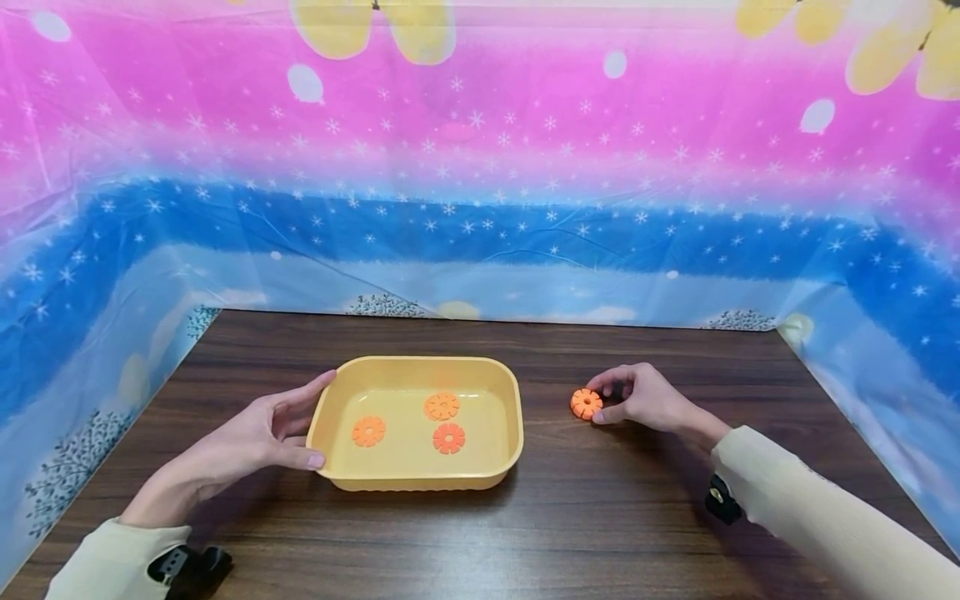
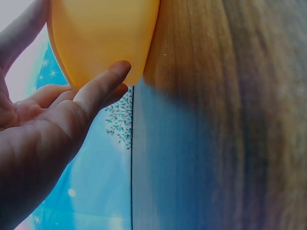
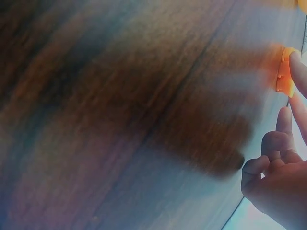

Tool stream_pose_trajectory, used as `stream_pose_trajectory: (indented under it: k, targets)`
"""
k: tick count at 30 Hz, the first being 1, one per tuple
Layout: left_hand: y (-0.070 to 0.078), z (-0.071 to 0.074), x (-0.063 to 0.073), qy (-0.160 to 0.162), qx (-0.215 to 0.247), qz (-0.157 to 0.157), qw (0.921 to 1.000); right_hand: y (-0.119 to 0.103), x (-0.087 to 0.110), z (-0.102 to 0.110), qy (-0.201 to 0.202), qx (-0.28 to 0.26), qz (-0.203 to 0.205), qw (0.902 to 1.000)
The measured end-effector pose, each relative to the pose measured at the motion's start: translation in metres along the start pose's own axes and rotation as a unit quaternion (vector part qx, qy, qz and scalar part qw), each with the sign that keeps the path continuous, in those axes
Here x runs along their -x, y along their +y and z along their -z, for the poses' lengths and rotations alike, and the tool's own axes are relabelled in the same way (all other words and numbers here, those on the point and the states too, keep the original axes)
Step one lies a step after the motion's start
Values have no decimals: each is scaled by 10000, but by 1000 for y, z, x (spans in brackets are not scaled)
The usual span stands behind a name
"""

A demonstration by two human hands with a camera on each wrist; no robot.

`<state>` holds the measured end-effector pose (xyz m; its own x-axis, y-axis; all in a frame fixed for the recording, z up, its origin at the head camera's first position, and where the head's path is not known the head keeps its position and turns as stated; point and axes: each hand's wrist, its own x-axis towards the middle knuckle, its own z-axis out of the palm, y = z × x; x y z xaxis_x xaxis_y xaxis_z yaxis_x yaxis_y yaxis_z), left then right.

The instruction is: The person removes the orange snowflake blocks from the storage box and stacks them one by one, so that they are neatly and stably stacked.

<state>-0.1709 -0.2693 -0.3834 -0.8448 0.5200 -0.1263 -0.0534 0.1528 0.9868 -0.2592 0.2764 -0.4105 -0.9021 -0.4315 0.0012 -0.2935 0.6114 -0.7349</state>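
Observation:
A yellow plastic tray (image 1: pixel 420 481) with rounded corners sits on the table in the head view. My left hand (image 1: pixel 251 433) grips its left end, thumb at the near corner and fingertips at the far one; the left wrist view shows fingers along the tray's outer wall (image 2: pixel 105 38). Inside lie orange notched discs with centre holes: one on the left (image 1: pixel 369 432), one at the back (image 1: pixel 442 407) and a redder one (image 1: pixel 448 438) in front. To the tray's right, my right hand (image 1: pixel 648 400) pinches orange notched discs (image 1: pixel 585 404), seemingly stacked, between thumb and fingers.
The dark wood-grain table (image 1: pixel 570 525) extends around the tray. A pink and blue cloth (image 1: pixel 480 217) with snowflakes hangs behind and along both sides. Black straps with small devices are on the left wrist (image 1: pixel 191 571) and right wrist (image 1: pixel 723 500).

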Motion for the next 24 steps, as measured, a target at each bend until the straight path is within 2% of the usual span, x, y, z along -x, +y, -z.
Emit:
stream_pose_trajectory:
  k: [17, 24]
  targets:
    - [-1, 1, 0, -52, 99, -69, 9999, -2, 0, 0, -25, -21, 8, 10000]
    - [-1, 1, 0, -47, 83, -73, 9999, -11, 0, 9, -78, -73, -4, 9999]
